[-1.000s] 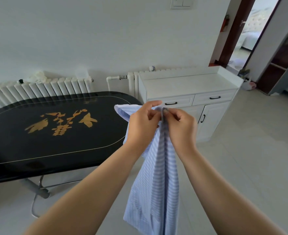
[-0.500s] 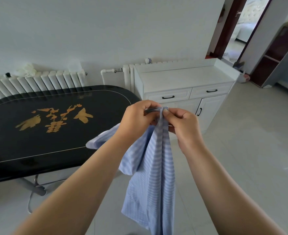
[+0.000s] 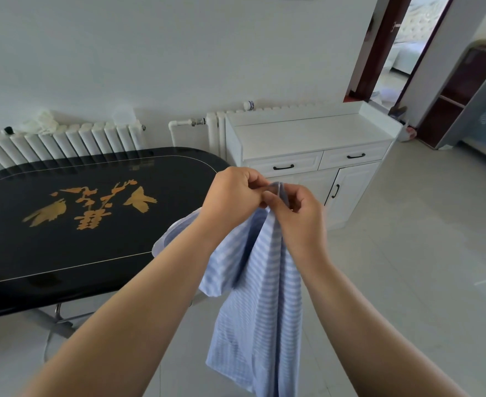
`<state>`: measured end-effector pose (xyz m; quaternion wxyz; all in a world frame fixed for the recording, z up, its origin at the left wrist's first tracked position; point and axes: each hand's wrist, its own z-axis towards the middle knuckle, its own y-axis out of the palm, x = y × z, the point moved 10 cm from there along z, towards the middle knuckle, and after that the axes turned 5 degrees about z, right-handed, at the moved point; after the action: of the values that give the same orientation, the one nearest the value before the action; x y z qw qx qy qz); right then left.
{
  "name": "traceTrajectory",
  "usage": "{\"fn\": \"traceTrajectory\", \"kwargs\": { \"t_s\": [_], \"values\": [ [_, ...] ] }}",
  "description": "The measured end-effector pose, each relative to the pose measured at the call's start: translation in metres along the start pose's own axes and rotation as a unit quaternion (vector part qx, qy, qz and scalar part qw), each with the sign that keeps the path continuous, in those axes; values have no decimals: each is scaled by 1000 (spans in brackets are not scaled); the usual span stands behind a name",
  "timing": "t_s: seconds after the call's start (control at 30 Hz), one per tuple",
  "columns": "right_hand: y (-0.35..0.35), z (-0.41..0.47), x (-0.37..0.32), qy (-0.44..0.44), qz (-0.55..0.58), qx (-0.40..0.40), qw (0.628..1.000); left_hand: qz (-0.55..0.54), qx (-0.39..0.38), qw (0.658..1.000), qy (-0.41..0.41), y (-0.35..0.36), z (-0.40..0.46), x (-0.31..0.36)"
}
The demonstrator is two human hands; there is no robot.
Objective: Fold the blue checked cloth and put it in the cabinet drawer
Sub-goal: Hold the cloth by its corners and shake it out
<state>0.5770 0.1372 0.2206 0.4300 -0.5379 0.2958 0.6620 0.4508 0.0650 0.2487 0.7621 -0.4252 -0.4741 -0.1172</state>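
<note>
The blue checked cloth (image 3: 264, 305) hangs in the air in front of me, doubled lengthwise, its lower end near the bottom of the view. My left hand (image 3: 231, 196) and my right hand (image 3: 299, 213) meet at its top edge, and each pinches the fabric there. A loose flap of the cloth trails left under my left forearm, over the table's end. Behind my hands stands the white cabinet (image 3: 307, 138). Its left drawer (image 3: 283, 167) and right drawer (image 3: 355, 156) are both closed, with two doors below them.
A black oval table (image 3: 72, 213) with a gold design fills the left. White radiators (image 3: 64, 141) line the wall behind it. Pale tiled floor (image 3: 422, 253) spreads to the right. A doorway and a dark shelf unit (image 3: 459, 96) stand at the far right.
The flap that lay over my left hand has dropped below my left forearm. Both hands stayed together at the cloth's top edge and sank a little in the view.
</note>
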Motion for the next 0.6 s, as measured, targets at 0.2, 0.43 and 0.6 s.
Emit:
{"fn": "traceTrajectory", "kwargs": {
  "t_s": [0.2,0.43,0.6],
  "values": [
    [-3,5,2,-11,-27,55,998,11,-5,1000,12,5,3,-2],
    [-17,45,0,-20,-59,71,996,46,199,974,95,-25,-28,-35],
    [-21,68,-20,-39,-37,71,996,267,71,953,122,25,-41,-96]
  ]
}}
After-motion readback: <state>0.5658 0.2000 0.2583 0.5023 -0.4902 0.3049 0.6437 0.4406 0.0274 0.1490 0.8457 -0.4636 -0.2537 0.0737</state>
